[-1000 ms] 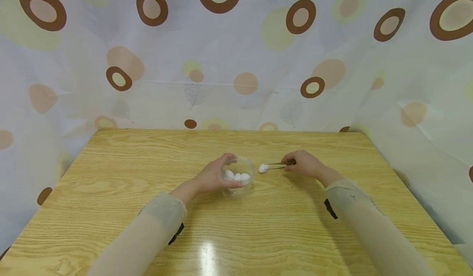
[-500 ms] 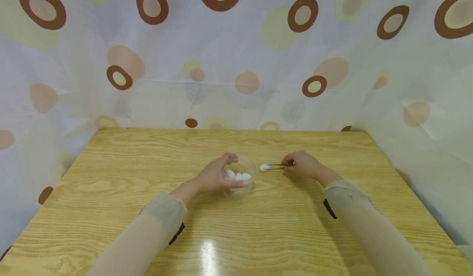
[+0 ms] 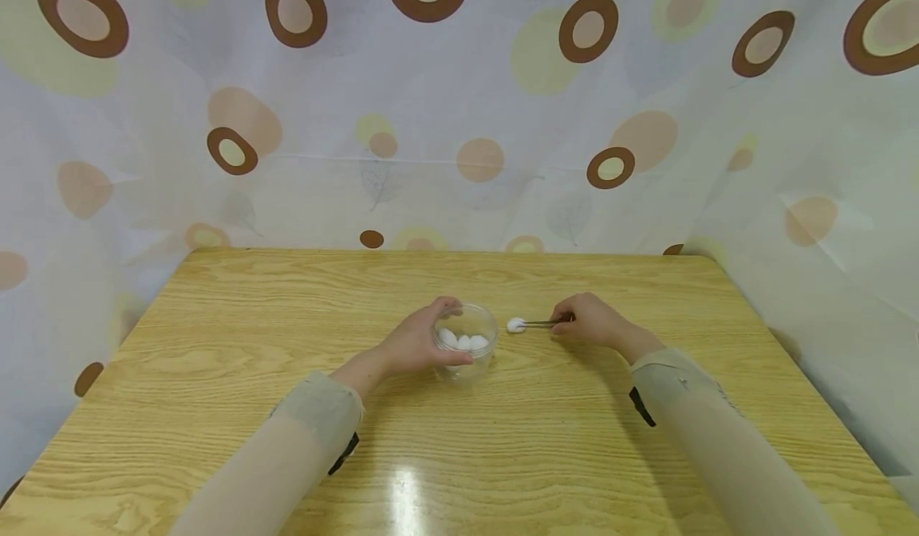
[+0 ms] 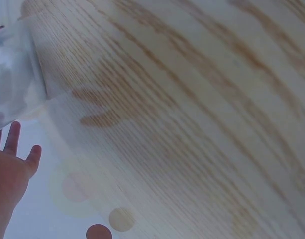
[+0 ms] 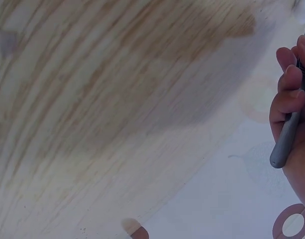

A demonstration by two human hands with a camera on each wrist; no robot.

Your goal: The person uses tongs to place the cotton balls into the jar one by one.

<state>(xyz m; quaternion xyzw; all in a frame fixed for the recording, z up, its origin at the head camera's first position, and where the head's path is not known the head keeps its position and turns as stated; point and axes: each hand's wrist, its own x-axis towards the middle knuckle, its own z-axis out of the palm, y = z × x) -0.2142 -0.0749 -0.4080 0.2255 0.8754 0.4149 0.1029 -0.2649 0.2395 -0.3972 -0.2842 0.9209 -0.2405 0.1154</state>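
Note:
A clear round plastic jar (image 3: 465, 368) stands at the middle of the table, with several white cotton balls (image 3: 463, 342) inside. My left hand (image 3: 415, 340) grips it from the left, thumb on the near side and fingers on the far side. To the right of the jar, my right hand (image 3: 592, 318) holds a pair of metal tweezers (image 3: 534, 323) whose tips pinch one white cotton ball (image 3: 515, 325). Whether that ball touches the table cannot be told. In the right wrist view the fingers curl round the grey tweezers (image 5: 286, 142); the left wrist view catches only part of the jar (image 4: 15, 74).
Both hands work over a wood-grain table (image 3: 301, 297). A patterned curtain (image 3: 431, 121) hangs behind it and along its sides. Bright light reflects off the near part of the tabletop.
The tweezer arms, spread apart a second ago, have come together on the cotton ball. That ball has shifted slightly to the right. My left hand and the jar stay essentially in place.

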